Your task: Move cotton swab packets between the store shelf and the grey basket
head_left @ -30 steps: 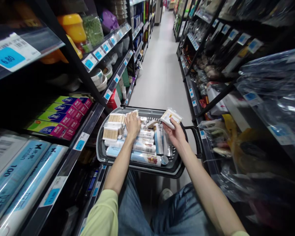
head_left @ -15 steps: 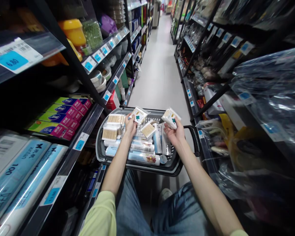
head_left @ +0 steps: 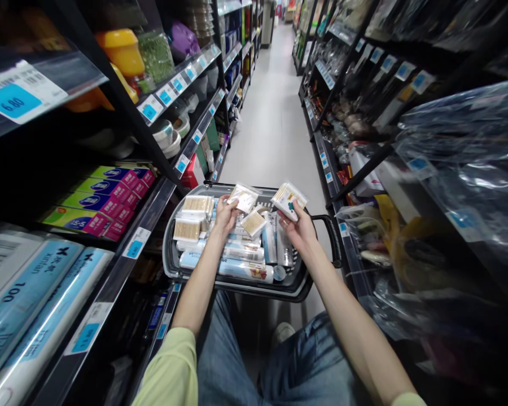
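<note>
My left hand [head_left: 226,217] grips a flat clear pack of cotton swabs [head_left: 244,198] over the grey shopping basket [head_left: 169,248]. In my right hand [head_left: 300,225] is another pack of cotton swabs [head_left: 287,198] with a green mark on it, tilted above the basket's right side. One more swab pack [head_left: 253,224] lies between my hands on the basket's load. Stacked swab packs [head_left: 192,226] sit at the basket's left end. Below them lie blue and white wrapped rolls [head_left: 226,267], and upright-lying clear and blue packages [head_left: 284,248] are near my right hand.
Shelving with price tags [head_left: 135,242] runs close along my left, holding purple and green boxes [head_left: 104,200] and long blue-white packs [head_left: 46,321]. Plastic-wrapped goods [head_left: 469,163] crowd the right shelves. The aisle floor [head_left: 275,113] stretches ahead. The basket's black handle [head_left: 336,242] sticks out right.
The pack in my left hand has turned, its green mark no longer showing. My right hand has tilted its pack and shifted slightly left. The camera view has shifted a little.
</note>
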`<act>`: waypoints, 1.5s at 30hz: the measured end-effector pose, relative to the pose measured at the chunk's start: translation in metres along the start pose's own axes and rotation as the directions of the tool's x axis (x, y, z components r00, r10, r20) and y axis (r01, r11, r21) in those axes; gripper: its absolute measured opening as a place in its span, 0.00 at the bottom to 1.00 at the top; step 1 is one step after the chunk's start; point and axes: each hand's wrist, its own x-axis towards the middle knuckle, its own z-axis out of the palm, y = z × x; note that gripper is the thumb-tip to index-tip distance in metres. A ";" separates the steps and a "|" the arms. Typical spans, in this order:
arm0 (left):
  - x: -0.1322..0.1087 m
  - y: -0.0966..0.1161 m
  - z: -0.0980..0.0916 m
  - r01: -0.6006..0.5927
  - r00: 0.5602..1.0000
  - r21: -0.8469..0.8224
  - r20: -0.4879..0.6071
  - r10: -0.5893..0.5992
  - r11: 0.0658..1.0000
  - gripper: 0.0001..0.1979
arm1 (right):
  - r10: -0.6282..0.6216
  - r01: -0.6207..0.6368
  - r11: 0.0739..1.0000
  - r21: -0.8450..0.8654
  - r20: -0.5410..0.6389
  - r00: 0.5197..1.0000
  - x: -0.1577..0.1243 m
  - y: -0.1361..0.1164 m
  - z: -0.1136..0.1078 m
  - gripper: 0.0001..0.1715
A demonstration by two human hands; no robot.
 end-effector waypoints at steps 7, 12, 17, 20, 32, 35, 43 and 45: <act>-0.019 -0.009 0.010 0.109 0.917 0.028 0.383 -0.112 0.994 0.26 | -0.053 0.083 0.953 -0.290 0.110 0.993 -0.001 0.008 0.000 0.22; -0.027 -0.015 0.015 0.138 0.879 0.071 0.451 -0.155 0.988 0.24 | -0.092 0.131 0.863 -0.488 0.103 0.990 -0.002 0.011 -0.002 0.29; -0.028 -0.018 0.015 0.122 0.860 0.062 0.492 -0.137 0.991 0.27 | -0.059 0.134 0.780 -0.612 0.142 0.988 -0.002 0.014 -0.001 0.36; -0.028 -0.018 0.015 0.120 0.843 0.063 0.521 -0.135 0.991 0.25 | 0.016 0.104 0.804 -0.586 0.196 0.980 0.000 0.018 -0.001 0.38; -0.023 -0.019 0.012 0.111 0.893 0.214 0.406 -0.192 0.970 0.34 | -0.105 0.162 0.757 -0.633 0.126 0.986 0.009 0.025 -0.011 0.38; -0.021 -0.024 0.012 0.067 0.932 0.225 0.335 -0.142 0.972 0.34 | -0.146 0.180 0.779 -0.600 0.106 0.984 0.010 0.023 -0.008 0.37; -0.008 -0.014 0.011 0.052 0.995 0.103 0.075 -0.060 0.993 0.23 | -0.349 0.242 0.894 -0.378 -0.246 0.904 0.019 0.017 -0.011 0.18; -0.009 -0.012 0.012 0.076 0.989 0.059 0.126 -0.083 0.995 0.23 | -0.274 0.175 0.915 -0.363 -0.242 0.931 0.019 0.020 -0.010 0.13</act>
